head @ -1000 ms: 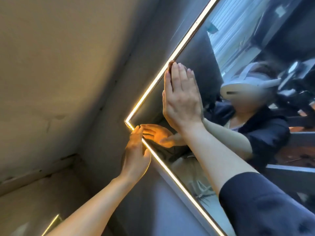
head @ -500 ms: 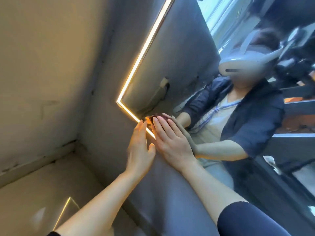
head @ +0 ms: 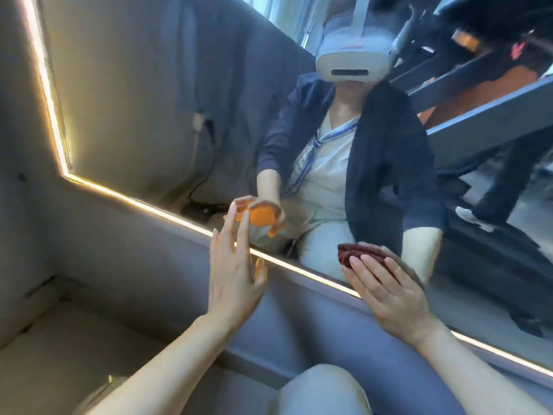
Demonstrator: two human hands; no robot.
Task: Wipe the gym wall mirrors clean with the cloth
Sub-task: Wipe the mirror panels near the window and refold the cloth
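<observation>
Mirror (head: 167, 94) glass is filling most of what I am looking at, tilted across my view, with its lit edge strip (head: 143, 205) running down the left side and then slanting along the bottom toward the lower right. I am pressing the cloth (head: 359, 253), a dark maroon wad, flat against the glass just above that bottom strip, right of centre. My right hand (head: 392, 298) is lying over the cloth with its fingers straight and close together, fingertips resting on the fabric, so the cloth is sitting between my palm and the mirror. My left hand (head: 232, 274) is reaching up beside the strip, well apart from the cloth, with its fingers straight and slightly spread; the 2 longest fingertips are crossing the glowing line onto the glass, and it is holding nothing. Whether those tips are actually touching the surface I cannot tell. My left hand's reflection is glowing orange just above the strip. In the glass I am seeing myself reflected, wearing a pale headset (head: 353, 52), a dark jacket and a light top, crouching low. My knee (head: 323, 390), in light trousers, is showing at the bottom of my view. Grey wall (head: 119, 259) is running below the mirror, meeting a beige floor (head: 59, 348) at the lower left.
</observation>
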